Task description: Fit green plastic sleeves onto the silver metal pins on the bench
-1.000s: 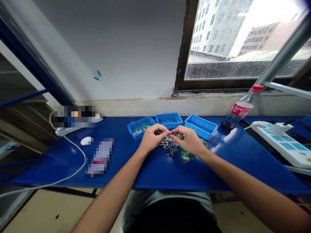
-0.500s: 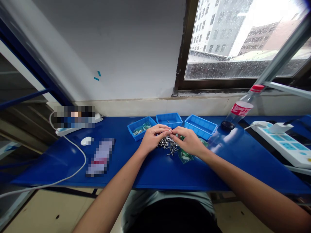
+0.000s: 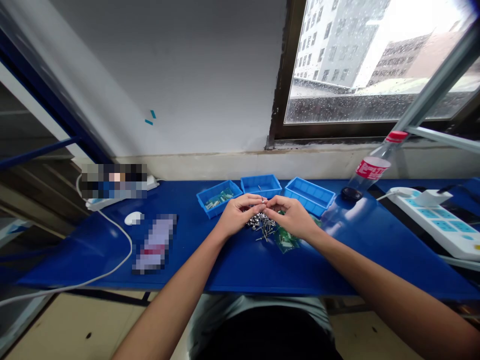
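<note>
My left hand [image 3: 237,216] and my right hand [image 3: 294,216] meet at the fingertips over a pile of small silver metal fasteners [image 3: 267,231] with long thin shanks, like rivets or screws. Both hands are closed in a pinch around one small shiny fastener [image 3: 263,200], mostly covered by the fingers. Partly beneath my right hand lies a green-tinted clear bag [image 3: 287,241] with small pale pieces inside.
Behind my hands stand a left blue bin [image 3: 205,206] holding bagged parts, a middle blue bin [image 3: 258,181] and a right blue bin [image 3: 326,200]. A bottle [image 3: 371,170] and a power strip [image 3: 442,217] are rightward. A white mouse-like object [image 3: 132,218] and cable [image 3: 130,240] lie leftward.
My fingers have shifted slightly around the small fastener, and the right fingertips are drawn in a little more. The pile, bag and bins have stayed put.
</note>
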### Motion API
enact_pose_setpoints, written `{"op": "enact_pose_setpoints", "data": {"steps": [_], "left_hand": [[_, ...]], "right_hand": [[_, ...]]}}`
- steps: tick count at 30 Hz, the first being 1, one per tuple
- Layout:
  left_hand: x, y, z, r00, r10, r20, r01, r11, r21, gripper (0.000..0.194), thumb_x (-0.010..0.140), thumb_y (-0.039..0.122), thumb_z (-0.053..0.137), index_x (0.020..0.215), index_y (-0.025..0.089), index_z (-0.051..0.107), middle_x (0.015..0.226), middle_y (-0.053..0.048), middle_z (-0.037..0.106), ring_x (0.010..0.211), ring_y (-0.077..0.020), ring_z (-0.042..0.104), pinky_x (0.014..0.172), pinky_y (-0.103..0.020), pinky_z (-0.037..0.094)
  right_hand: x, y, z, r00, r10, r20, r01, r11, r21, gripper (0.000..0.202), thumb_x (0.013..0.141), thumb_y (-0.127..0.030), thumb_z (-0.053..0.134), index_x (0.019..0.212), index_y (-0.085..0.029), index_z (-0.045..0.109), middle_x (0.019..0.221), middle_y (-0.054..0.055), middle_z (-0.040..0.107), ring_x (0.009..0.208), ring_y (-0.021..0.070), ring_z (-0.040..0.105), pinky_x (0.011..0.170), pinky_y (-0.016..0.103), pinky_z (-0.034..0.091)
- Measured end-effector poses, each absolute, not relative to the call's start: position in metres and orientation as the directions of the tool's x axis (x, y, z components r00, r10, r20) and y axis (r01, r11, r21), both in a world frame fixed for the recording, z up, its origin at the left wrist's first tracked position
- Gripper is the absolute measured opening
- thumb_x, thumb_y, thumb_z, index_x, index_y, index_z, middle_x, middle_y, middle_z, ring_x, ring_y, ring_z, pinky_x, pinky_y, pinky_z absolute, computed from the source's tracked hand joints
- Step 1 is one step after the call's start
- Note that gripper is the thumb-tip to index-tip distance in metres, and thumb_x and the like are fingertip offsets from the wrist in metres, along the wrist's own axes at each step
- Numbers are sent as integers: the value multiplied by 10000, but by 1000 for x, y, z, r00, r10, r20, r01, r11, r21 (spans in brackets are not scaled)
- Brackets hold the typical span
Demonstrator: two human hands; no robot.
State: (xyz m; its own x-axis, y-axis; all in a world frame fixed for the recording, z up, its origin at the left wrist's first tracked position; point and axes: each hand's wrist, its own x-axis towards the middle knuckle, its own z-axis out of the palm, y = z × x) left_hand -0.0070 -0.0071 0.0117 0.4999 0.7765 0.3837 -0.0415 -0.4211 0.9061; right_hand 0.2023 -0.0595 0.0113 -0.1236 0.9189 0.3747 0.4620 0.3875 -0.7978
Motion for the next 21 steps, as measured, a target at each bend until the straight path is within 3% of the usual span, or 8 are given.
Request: {"op": "enact_pose_setpoints", "data": {"steps": [5,10,15,21], "left_hand": [[-7,-8,12,489,786,379,-25,-421,907,274,870,437,842,1002,197,857,1183,-129,788,1102,-285,747,855,-363,627],[-8,-5,9,476,801,363,126,-471,873,275,985,409,694,1117,210,829,1215,-102,793,1154,-273,736,979,-384,598],[-11,-3,5,456,779,431,422,-615,666,260,1026,295,586,1138,214,807,1140,-78,808,1051,-258,748,999,-416,577],[-11,-1,-6,594,666,451,455,-740,495,253,1006,274,617,1187,202,777,1230,-102,782,1152,-280,717,1072,-446,553]], "right_hand": [[204,-57,7,-97,923,372,448,374,-812,252,941,-469,724,926,-218,751,928,63,798,782,209,725,751,350,589],[203,-58,9,-102,924,368,428,375,-822,285,968,-491,695,952,-212,750,924,64,791,795,210,720,762,355,579],[205,-55,9,-38,936,351,333,343,-878,346,1004,-538,631,1014,-201,714,877,63,761,794,214,709,733,355,571],[210,-40,9,67,950,306,301,273,-914,413,964,-602,659,957,-193,712,799,60,753,658,188,663,578,303,508]]}}
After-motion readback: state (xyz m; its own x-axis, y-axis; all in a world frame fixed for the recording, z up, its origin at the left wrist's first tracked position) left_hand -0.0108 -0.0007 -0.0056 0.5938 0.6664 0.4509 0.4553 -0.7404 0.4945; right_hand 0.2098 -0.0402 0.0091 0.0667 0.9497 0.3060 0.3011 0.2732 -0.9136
